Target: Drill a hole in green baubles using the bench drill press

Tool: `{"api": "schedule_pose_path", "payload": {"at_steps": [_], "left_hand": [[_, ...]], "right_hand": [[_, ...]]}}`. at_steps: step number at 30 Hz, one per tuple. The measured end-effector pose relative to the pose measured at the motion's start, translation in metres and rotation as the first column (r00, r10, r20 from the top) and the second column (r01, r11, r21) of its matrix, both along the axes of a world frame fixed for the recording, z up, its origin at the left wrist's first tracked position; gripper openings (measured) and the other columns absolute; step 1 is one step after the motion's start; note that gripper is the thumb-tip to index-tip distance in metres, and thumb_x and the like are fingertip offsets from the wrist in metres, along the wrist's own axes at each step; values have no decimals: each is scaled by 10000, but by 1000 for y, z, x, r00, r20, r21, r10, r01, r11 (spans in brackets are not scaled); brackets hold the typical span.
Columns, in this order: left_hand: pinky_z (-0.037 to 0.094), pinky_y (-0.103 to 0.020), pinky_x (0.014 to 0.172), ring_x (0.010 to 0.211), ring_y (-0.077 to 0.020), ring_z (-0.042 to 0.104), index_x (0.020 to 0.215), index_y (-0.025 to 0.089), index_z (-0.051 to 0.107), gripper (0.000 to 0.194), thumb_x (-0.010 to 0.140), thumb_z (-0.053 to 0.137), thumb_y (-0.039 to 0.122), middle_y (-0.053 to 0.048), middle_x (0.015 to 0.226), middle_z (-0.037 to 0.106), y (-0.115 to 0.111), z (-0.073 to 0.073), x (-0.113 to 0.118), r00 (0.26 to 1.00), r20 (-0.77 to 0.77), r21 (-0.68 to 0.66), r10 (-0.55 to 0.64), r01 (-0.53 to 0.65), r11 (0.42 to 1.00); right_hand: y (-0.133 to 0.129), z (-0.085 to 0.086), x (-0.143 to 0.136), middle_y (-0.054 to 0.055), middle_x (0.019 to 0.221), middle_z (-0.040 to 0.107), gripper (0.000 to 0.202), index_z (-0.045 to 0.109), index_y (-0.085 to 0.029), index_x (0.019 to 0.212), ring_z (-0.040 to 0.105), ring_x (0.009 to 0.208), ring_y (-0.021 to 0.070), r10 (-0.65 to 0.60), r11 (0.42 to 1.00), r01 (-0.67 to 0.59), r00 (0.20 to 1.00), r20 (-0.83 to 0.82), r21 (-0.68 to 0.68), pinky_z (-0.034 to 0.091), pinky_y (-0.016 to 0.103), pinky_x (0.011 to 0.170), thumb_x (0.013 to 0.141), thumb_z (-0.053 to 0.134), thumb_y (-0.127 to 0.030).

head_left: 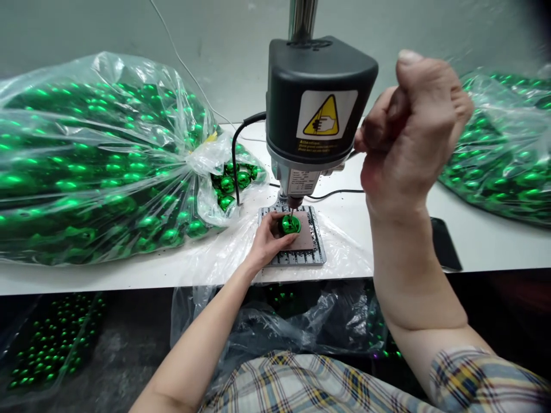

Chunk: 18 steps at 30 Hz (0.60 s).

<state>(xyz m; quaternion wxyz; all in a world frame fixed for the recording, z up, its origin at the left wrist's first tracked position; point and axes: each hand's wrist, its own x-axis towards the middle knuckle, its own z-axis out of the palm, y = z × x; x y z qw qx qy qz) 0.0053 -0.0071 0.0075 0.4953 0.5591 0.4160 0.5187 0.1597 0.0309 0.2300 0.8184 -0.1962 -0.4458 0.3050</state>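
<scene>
Glossy green, the ball [291,224] sat under the drill press [321,103], pinched by the left hand [267,240]; round, it showed no long axis, its dark-marked side upward. The right hand [413,120] curled beside the press head. The table [129,279] was white, against a pale wall [232,34].

The person wears a plaid shirt [310,383] of pale grey-white fabric, crossed by blue, yellow and dark reddish lines. Its right sleeve [486,376] carries the same check and ends near the elbow. Both forearms are bare, as are the left hand [269,238] and right hand [415,123].
</scene>
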Motion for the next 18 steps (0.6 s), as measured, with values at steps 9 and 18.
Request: {"api": "schedule_pose_path", "payload": {"at_steps": [9, 18], "left_hand": [[550, -376, 957, 1058, -213, 675, 1172, 214, 604, 517, 753, 887, 327, -69, 1153, 677, -32, 4, -13, 954, -158, 208, 254, -220, 953], [538, -407, 1056, 1220, -240, 658, 1175, 231, 557, 530, 775, 888, 338, -107, 1261, 646, -61, 16, -16, 971, 14, 307, 239, -232, 923]], "right_hand": [[0, 0, 0, -79, 442, 263, 427, 391, -240, 518, 269, 350, 65, -12, 997, 13, 1000, 20, -71, 208, 250, 318, 913, 544, -183], [6, -1, 0, -88, 384, 249, 491, 357, -230, 474, 263, 295, 62, -62, 998, 62, 998, 6, -17, 196, 232, 266, 922, 484, -73]]}}
